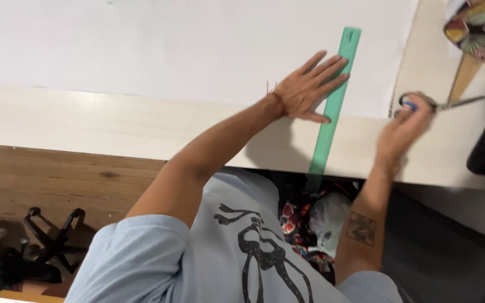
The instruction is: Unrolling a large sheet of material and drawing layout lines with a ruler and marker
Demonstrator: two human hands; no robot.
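Pale blue short-sleeved T-shirt (pixel 197 264) across the bottom middle of the frame, printed in black with a looping, ribbon-like figure (pixel 262 255). Loose sleeves ending above the elbows, one at lower left, one at the lower right edge. Bare forearms. Dark square tattoo (pixel 361 228) on the right forearm, lower right of centre. Thin band at the left wrist (pixel 277 104), upper middle, with a few fine loose strands sticking up. Left hand (pixel 310 90) and right hand (pixel 402 129) without rings or gloves.

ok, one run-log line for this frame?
left hand: flat on long green plastic ruler | right hand: holds blue-handled metal scissors | white paper sheet on pale wooden table
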